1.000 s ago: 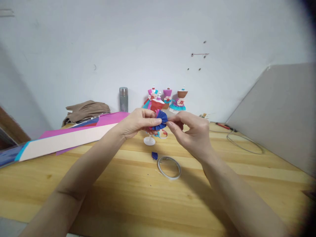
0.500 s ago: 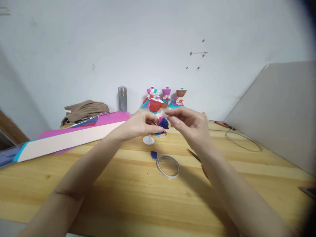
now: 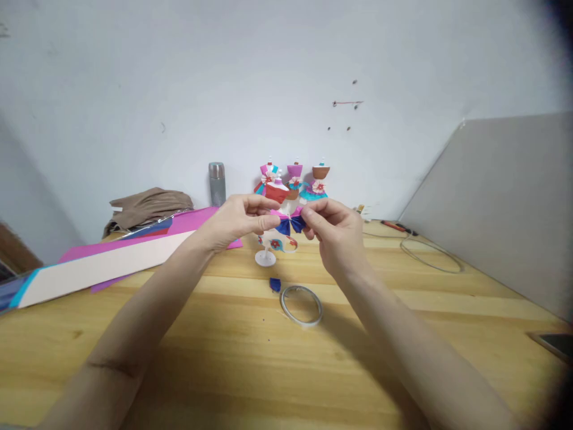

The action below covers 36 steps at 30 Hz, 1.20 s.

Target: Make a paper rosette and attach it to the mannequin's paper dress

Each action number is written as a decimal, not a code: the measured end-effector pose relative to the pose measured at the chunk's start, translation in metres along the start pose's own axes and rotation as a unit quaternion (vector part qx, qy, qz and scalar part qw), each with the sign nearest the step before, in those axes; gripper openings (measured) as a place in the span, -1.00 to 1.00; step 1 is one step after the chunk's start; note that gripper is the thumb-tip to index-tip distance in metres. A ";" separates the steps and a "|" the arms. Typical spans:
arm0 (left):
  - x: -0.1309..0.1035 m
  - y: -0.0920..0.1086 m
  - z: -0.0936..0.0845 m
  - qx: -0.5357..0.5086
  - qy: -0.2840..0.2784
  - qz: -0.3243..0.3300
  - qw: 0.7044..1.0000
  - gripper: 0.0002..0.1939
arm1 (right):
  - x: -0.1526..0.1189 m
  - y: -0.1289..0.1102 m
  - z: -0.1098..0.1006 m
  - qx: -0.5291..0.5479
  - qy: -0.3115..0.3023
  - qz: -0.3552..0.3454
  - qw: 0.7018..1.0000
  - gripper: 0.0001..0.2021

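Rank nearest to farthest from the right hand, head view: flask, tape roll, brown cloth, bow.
1. Bow: in the right hand's grip.
2. Tape roll: on the table, below.
3. Flask: left, by the wall.
4. Brown cloth: farther left.

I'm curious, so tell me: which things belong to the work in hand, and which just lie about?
Likely in use:
pink-and-blue bow-shaped piece, held by left hand and right hand
tape roll
blue scrap
red-topped mini dress form

Probably lying about:
grey flask
brown cloth

Pleated bow-shaped piece [image 3: 296, 224], pink above, blue flaring below, narrow at middle; raised, ends between fingers [image 3: 269, 223].
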State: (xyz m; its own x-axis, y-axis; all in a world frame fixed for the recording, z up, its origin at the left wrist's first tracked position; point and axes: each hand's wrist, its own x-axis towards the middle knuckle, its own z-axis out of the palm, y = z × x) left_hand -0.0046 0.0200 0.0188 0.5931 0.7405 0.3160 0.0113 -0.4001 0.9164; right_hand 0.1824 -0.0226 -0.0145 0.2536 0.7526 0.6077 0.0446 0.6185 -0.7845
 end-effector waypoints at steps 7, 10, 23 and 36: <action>0.007 -0.017 0.016 -0.105 0.033 0.003 0.994 -0.63 | -0.003 0.011 0.009 0.071 0.032 -0.007 0.997 -0.77; 0.009 -0.021 0.022 -0.145 0.073 0.023 0.986 -0.65 | -0.005 0.012 0.010 0.076 0.012 0.007 0.997 -0.77; 0.004 -0.010 0.012 -0.071 0.043 0.023 0.996 -0.68 | -0.001 -0.003 -0.001 -0.065 -0.079 -0.071 0.992 -0.93; 0.003 -0.008 0.011 -0.065 -0.007 -0.008 0.998 -0.68 | -0.003 -0.014 -0.003 -0.060 -0.097 -0.021 0.993 -0.95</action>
State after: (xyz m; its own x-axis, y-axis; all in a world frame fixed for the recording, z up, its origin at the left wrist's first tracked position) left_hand 0.0060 0.0193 0.0097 0.6047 0.7387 0.2977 -0.0830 -0.3132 0.9460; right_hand 0.1839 -0.0342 -0.0061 0.0578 0.7627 0.6441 0.1685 0.6285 -0.7593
